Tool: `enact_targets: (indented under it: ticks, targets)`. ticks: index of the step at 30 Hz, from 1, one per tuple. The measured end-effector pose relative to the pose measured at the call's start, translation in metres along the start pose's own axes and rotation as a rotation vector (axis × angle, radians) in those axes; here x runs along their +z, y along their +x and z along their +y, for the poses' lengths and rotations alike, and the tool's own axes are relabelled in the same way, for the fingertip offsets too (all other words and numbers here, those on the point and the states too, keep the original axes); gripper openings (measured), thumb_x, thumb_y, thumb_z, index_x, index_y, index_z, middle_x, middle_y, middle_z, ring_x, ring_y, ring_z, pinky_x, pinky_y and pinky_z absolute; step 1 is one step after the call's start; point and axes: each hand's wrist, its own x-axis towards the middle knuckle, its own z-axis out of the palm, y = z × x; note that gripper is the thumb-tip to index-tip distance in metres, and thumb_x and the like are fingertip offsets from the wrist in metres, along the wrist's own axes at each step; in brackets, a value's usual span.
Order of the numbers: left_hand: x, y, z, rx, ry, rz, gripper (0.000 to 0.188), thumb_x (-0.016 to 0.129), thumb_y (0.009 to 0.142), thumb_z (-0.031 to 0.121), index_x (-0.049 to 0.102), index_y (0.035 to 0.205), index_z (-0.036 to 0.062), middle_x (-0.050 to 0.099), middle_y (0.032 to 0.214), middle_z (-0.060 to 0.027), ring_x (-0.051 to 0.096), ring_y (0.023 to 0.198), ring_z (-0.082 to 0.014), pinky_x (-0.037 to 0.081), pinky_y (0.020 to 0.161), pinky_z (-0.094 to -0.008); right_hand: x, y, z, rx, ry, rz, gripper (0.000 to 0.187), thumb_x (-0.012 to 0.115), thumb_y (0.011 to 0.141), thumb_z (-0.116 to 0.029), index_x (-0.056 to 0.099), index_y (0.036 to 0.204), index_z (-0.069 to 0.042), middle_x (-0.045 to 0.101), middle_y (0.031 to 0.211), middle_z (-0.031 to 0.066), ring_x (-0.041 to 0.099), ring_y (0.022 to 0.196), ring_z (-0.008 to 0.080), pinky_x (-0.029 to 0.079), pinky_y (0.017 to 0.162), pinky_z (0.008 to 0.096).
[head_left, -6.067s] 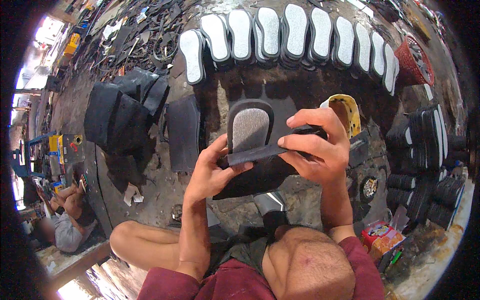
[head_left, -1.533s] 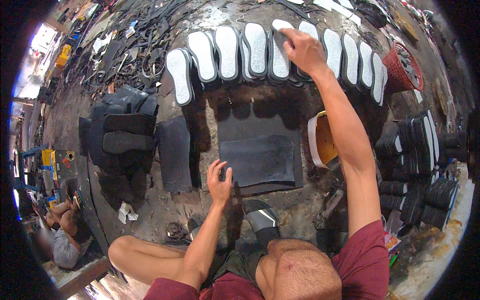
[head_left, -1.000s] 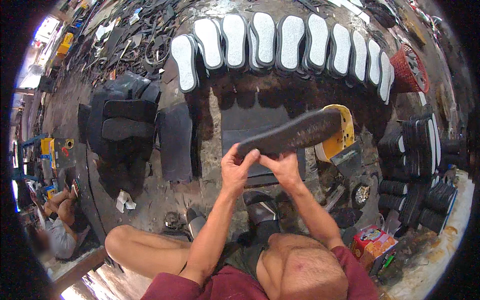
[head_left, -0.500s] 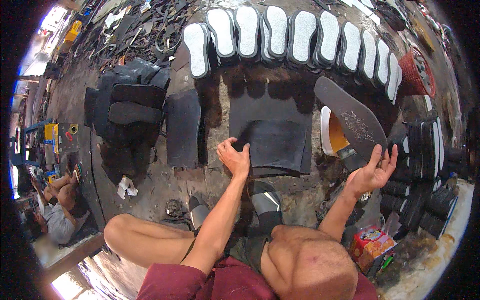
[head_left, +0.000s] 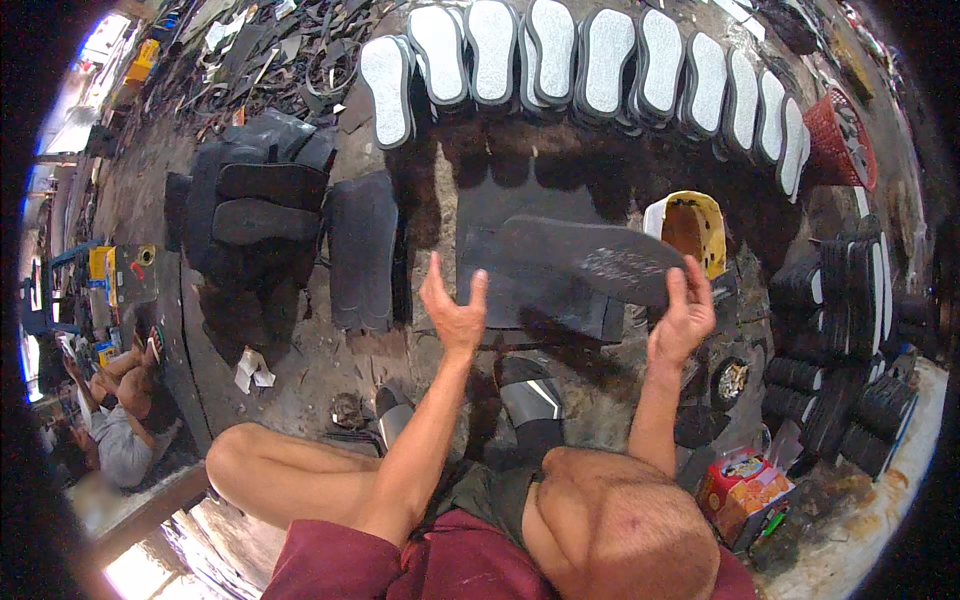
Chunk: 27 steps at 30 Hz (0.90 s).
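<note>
A dark grey shoe sole [head_left: 605,258] with a rough pale patch is pinched at its right end by my right hand [head_left: 682,322]. It lies nearly level over the dark sheets [head_left: 500,290] in front of me; whether it touches them I cannot tell. At the left edge of those sheets, my left hand [head_left: 455,318] is open and empty, thumb and fingers apart. Just beyond my right hand stands a white and yellow container [head_left: 712,235] with a brownish inside.
Stacks of soles with white tops [head_left: 605,65] curve along the far side, ending near a red basket [head_left: 843,140]. Dark pieces [head_left: 270,190] and strips [head_left: 362,250] lie left. More stacked soles [head_left: 850,300] and a red box [head_left: 740,485] stand right. A person [head_left: 120,430] sits far left.
My right hand has swung the sole left and down from above the container to over the sheets. My left hand has shifted slightly left, its fingers spreading wider.
</note>
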Motion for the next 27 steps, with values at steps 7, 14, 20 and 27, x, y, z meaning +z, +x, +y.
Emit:
enact_targets:
  ticks: [7,14,20,27]
  targets:
    - [0.002,0.037,-0.005,-0.75,-0.713,-0.423,0.05,0.081,0.094,0.018,0.066,0.135,-0.0058,0.075,0.113,-0.0108,0.07,0.098,-0.0144,0.055,0.088,-0.0277,0.005,-0.013,0.077,0.346,-0.067,-0.163,0.046,0.076,0.093,0.0,0.066,0.137,0.001,0.068,0.133,0.0135,0.066,0.115,0.0199,0.051,0.103,0.0334]
    - [0.027,0.044,-0.027,-0.331,-0.246,-0.343,0.04,0.08,0.092,0.025,0.076,0.124,0.0,0.075,0.113,-0.0126,0.071,0.095,-0.0214,0.055,0.087,-0.0328,-0.005,-0.009,0.109,0.334,-0.394,-0.203,0.052,0.086,0.085,-0.007,0.071,0.135,-0.004,0.07,0.129,0.0137,0.066,0.112,0.0199,0.054,0.099,0.0338]
    - [0.035,0.044,-0.031,-0.347,-0.193,-0.389,0.038,0.081,0.091,0.024,0.077,0.123,0.0021,0.073,0.112,-0.014,0.071,0.098,-0.0233,0.055,0.088,-0.0332,-0.008,-0.004,0.127,0.333,-0.401,-0.201,0.049,0.087,0.084,-0.007,0.072,0.13,0.0,0.072,0.119,0.0116,0.068,0.107,0.0189,0.056,0.094,0.0337]
    - [0.036,0.043,-0.033,-0.389,-0.303,-0.356,0.036,0.081,0.093,0.017,0.075,0.124,-0.0015,0.07,0.108,-0.0098,0.067,0.085,-0.014,0.056,0.077,-0.0292,-0.006,-0.004,0.115,0.353,-0.474,-0.223,0.049,0.088,0.085,-0.009,0.071,0.13,0.0,0.072,0.12,0.0127,0.068,0.108,0.0196,0.056,0.094,0.034]
